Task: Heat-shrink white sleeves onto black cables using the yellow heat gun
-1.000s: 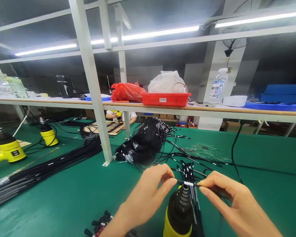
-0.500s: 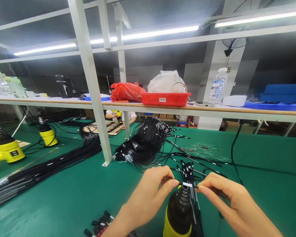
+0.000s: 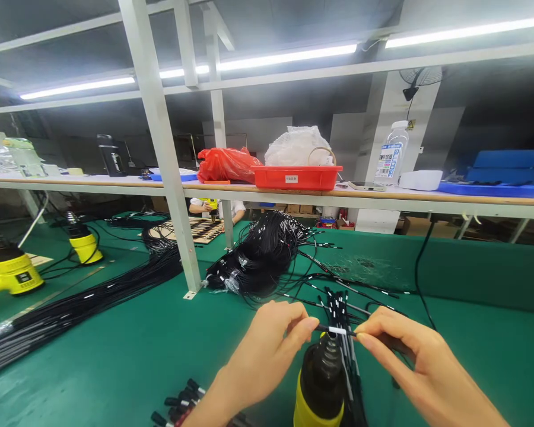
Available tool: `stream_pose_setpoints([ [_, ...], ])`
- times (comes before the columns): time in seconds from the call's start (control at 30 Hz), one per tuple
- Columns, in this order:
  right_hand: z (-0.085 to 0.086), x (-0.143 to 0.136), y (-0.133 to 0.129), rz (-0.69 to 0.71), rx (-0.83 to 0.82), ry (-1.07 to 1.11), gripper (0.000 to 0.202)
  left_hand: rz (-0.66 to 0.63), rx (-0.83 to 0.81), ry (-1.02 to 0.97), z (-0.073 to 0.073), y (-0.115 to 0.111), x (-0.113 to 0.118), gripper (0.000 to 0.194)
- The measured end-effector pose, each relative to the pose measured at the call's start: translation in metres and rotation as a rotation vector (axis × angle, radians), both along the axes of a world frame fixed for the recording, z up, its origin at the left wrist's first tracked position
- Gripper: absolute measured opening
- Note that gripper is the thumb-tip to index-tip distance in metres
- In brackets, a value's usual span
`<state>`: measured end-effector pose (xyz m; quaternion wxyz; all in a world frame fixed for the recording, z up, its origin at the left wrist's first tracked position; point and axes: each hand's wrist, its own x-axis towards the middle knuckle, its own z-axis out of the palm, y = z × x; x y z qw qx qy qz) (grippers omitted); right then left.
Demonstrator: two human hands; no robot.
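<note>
Toward the near edge of the desk (image 3: pixel 129 350), left hand (image 3: pixel 269 350) and right hand (image 3: pixel 412 350) fingers pinch a black cable (image 3: pixel 337 331) above a heat gun (image 3: pixel 323 379); overlong heating could scorch it

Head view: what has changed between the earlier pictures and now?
The scene sits slightly further left in frame, suggesting a small camera turn. Nothing was taken up or let go: the left hand and right hand still pinch the black cable, its white band at the heat gun nozzle.
</note>
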<state>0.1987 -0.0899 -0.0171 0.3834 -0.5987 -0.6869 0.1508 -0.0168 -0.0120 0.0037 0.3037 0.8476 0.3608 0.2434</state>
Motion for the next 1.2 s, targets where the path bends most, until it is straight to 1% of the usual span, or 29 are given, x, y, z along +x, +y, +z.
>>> stream_pose_setpoints([
  [0.07, -0.001, 0.001, 0.001, 0.012, 0.000, -0.010, 0.030, -0.009, -0.004, -0.041, -0.001, 0.000, 0.000, 0.035],
  [0.2, -0.003, 0.000, 0.004, 0.000, 0.005, -0.010, 0.029, -0.025, -0.015, -0.144, -0.003, 0.001, 0.000, 0.018],
  [0.3, -0.003, -0.002, 0.005, -0.021, -0.001, 0.000, 0.029, -0.017, -0.006, -0.157, -0.003, 0.001, -0.001, 0.013],
  [0.37, -0.002, -0.004, 0.004, -0.028, -0.012, -0.006, 0.033, -0.005, 0.021, -0.120, -0.004, 0.000, -0.001, 0.021],
  [0.5, 0.002, -0.008, 0.001, 0.003, -0.057, -0.045, 0.041, 0.008, 0.063, -0.025, -0.005, 0.001, -0.002, 0.044],
  [0.57, 0.003, -0.010, 0.000, 0.010, -0.060, -0.065, 0.042, -0.001, 0.052, -0.027, -0.006, 0.001, -0.002, 0.047],
  [0.67, 0.003, -0.012, 0.000, -0.006, -0.020, -0.080, 0.044, -0.017, 0.033, -0.045, -0.007, 0.001, -0.002, 0.046],
  [0.77, 0.001, -0.012, 0.001, -0.022, -0.011, -0.064, 0.043, -0.022, 0.020, -0.077, -0.007, 0.000, -0.001, 0.041],
  [0.9, -0.002, -0.008, 0.003, -0.013, -0.035, -0.031, 0.040, -0.026, 0.006, -0.160, -0.004, -0.001, 0.000, 0.020],
  [0.93, -0.002, -0.007, 0.003, -0.013, -0.039, -0.027, 0.040, -0.022, 0.007, -0.160, -0.003, -0.002, 0.001, 0.017],
  [0.97, -0.002, -0.007, 0.002, -0.012, -0.043, -0.030, 0.040, -0.012, 0.014, -0.143, -0.003, -0.002, 0.001, 0.018],
  [1.0, -0.001, -0.007, 0.002, -0.012, -0.041, -0.037, 0.041, -0.005, 0.027, -0.114, -0.003, -0.001, 0.001, 0.023],
  [1.1, 0.001, -0.008, -0.001, 0.004, -0.033, -0.076, 0.045, -0.008, 0.059, -0.019, -0.004, 0.000, 0.002, 0.047],
  [1.13, 0.001, -0.009, -0.001, 0.009, -0.028, -0.082, 0.046, -0.011, 0.059, -0.007, -0.005, 0.001, 0.002, 0.052],
  [1.2, 0.002, -0.010, -0.001, 0.007, -0.018, -0.075, 0.047, -0.016, 0.056, -0.019, -0.006, 0.002, 0.003, 0.055],
])
